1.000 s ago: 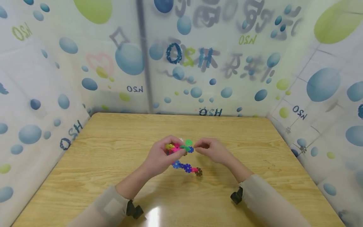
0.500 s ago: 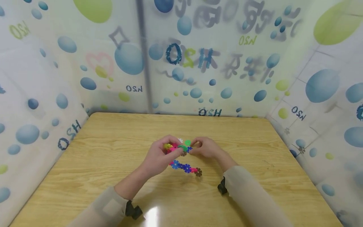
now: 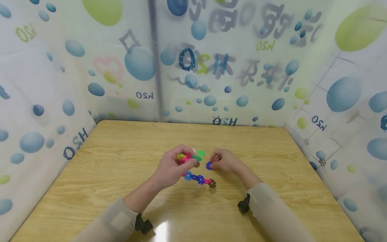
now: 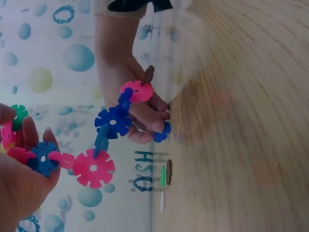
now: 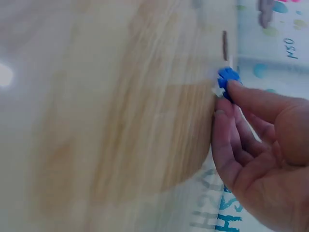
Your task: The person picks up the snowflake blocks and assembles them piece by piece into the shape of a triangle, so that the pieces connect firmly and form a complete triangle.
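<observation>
In the head view my left hand (image 3: 170,168) holds a chain of interlocking snowflake discs, a green disc (image 3: 198,158) showing at its fingertips. The chain's lower end hangs to the right, with dark blue discs (image 3: 200,179) and a brown disc (image 3: 212,183) at the tip. Pink discs (image 4: 93,168) link with blue ones in the left wrist view. My right hand (image 3: 226,161) pinches a single blue snowflake disc (image 3: 208,165) between thumb and fingers, close over the table. The right wrist view shows this blue disc (image 5: 228,79) too, apart from the chain.
Beyond the left fingertips, a loose light green disc (image 3: 201,153), a brown disc (image 3: 197,164) and a white disc (image 3: 194,150) lie on the wooden table (image 3: 121,148). A patterned curtain (image 3: 193,111) stands behind the table's far edge.
My right hand has moved left, taken hold of the blue disc beside the left fingertips, and drawn it back right and nearer. The left hand keeps its grip on the chain, nearly still.
</observation>
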`<state>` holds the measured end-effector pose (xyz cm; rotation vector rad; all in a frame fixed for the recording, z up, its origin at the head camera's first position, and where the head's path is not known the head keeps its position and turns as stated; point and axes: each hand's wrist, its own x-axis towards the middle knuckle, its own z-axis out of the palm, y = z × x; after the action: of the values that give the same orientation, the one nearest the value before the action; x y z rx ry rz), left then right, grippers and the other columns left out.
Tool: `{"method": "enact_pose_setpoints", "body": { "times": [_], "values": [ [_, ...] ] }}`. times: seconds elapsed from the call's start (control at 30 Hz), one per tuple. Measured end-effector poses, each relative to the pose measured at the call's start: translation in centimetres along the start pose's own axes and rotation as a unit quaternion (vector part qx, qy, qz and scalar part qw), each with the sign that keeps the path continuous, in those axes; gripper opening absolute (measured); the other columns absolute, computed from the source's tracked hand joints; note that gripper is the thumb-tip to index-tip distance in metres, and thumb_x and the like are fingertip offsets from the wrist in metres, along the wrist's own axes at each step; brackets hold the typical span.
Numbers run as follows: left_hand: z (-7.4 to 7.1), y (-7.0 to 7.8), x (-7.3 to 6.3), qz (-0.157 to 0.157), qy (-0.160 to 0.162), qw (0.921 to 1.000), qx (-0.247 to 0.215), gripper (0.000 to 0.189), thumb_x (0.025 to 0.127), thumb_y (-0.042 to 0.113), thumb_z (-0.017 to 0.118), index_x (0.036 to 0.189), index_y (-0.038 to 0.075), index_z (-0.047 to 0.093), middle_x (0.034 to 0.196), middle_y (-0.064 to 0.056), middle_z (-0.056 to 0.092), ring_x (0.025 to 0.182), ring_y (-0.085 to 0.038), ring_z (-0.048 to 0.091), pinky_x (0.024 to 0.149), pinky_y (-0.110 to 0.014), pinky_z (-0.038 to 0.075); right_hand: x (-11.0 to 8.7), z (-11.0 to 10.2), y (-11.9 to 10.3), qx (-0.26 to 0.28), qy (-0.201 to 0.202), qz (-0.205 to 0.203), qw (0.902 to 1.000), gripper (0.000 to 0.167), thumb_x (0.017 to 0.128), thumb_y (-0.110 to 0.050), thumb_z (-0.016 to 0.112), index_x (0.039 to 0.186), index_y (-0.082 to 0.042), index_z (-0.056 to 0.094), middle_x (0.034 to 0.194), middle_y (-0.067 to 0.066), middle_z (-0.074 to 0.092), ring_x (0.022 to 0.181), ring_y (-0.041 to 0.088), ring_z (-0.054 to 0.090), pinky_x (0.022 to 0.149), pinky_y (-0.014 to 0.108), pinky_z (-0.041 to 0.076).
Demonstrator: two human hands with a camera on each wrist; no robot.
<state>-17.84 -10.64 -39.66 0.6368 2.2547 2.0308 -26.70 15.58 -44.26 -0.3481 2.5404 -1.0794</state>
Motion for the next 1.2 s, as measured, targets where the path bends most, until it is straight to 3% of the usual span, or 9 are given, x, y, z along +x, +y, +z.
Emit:
{"method": "enact_pose_setpoints", "body": {
  "times": [0.07,0.17,0.33,0.47,0.53,0.63,0.73,0.87,1.2],
  "values": [
    [0.1,0.1,0.0,-0.002,-0.002,1.0,0.003,0.01,0.106,0.014,0.072,0.116,0.012,0.07,0.11,-0.014,0.08,0.094,-0.02,0.081,0.057,-0.021,0.05,-0.9,-0.3,0.2,0.015,0.004,-0.007,0.9999,0.012,0.101,-0.014,0.079,0.109,-0.008,0.072,0.098,0.008,0.074,0.086,0.019,0.068,0.073,0.031,0.055],
    [0.1,0.2,0.0,-0.003,-0.004,1.0,0.007,0.01,0.106,0.014,0.072,0.116,0.012,0.07,0.11,-0.013,0.08,0.094,-0.021,0.08,0.061,-0.022,0.054,-2.4,-0.8,0.2,0.045,0.019,-0.023,0.9986,0.016,0.103,-0.018,0.077,0.115,-0.008,0.075,0.097,0.008,0.075,0.085,0.02,0.07,0.074,0.034,0.059],
    [0.2,0.1,0.1,-0.004,-0.003,0.9999,0.01,0.01,0.106,0.013,0.072,0.115,0.013,0.07,0.108,-0.012,0.08,0.08,-0.024,0.074,0.054,-0.021,0.045,-5.0,-1.3,-0.9,0.111,0.047,-0.059,0.9909,0.019,0.105,-0.025,0.076,0.118,-0.011,0.077,0.101,0.013,0.077,0.095,0.038,0.073,0.085,0.05,0.064],
    [0.3,0.1,0.2,-0.004,-0.003,0.9999,0.014,0.01,0.106,0.014,0.072,0.115,0.013,0.07,0.111,-0.017,0.078,0.077,-0.025,0.071,0.053,-0.02,0.042,-6.8,-1.4,-2.2,0.151,0.046,-0.084,0.9838,0.018,0.105,-0.023,0.076,0.116,-0.009,0.075,0.105,0.025,0.075,0.097,0.047,0.072,0.088,0.049,0.066],
    [0.3,0.1,0.2,-0.007,-0.003,0.9999,0.013,0.01,0.106,0.014,0.072,0.115,0.013,0.07,0.113,-0.018,0.077,0.08,-0.022,0.073,0.054,-0.02,0.043,-7.5,-1.4,-2.8,0.162,0.045,-0.092,0.9815,0.018,0.105,-0.022,0.076,0.117,-0.008,0.074,0.105,0.026,0.074,0.095,0.044,0.073,0.085,0.043,0.066],
    [0.4,0.1,0.2,-0.01,-0.006,0.9999,0.009,0.01,0.106,0.014,0.072,0.116,0.013,0.07,0.115,-0.018,0.076,0.085,-0.018,0.074,0.057,-0.021,0.047,-8.3,-1.5,-3.5,0.175,0.047,-0.092,0.9791,0.019,0.105,-0.023,0.076,0.117,-0.008,0.074,0.102,0.016,0.077,0.093,0.037,0.075,0.082,0.036,0.065],
    [0.5,0.1,0.1,-0.015,-0.008,0.9998,0.007,0.01,0.106,0.015,0.072,0.116,0.013,0.07,0.115,-0.016,0.076,0.087,-0.017,0.074,0.06,-0.021,0.049,-8.8,-1.6,-4.1,0.196,0.047,-0.089,0.9754,0.022,0.105,-0.023,0.076,0.118,-0.006,0.073,0.099,0.006,0.078,0.091,0.029,0.076,0.083,0.034,0.065],
    [0.6,0.1,0.2,-0.02,-0.007,0.9996,0.018,0.01,0.107,0.016,0.072,0.115,0.014,0.069,0.114,-0.016,0.076,0.08,-0.019,0.069,0.058,-0.021,0.046,-9.3,-1.7,-4.6,0.228,0.04,-0.097,0.9681,0.025,0.105,-0.022,0.076,0.121,-0.003,0.072,0.1,0.003,0.079,0.088,0.021,0.077,0.085,0.034,0.066],
    [0.8,0.1,0.2,-0.023,-0.009,0.9992,0.032,0.01,0.107,0.018,0.073,0.116,0.015,0.069,0.112,-0.011,0.075,0.071,-0.02,0.06,0.056,-0.022,0.044,-9.4,-1.6,-5.0,0.26,0.021,-0.105,0.9595,0.03,0.106,-0.023,0.075,0.128,-0.002,0.071,0.101,0.005,0.079,0.09,0.023,0.077,0.087,0.035,0.067]
  ]
}}
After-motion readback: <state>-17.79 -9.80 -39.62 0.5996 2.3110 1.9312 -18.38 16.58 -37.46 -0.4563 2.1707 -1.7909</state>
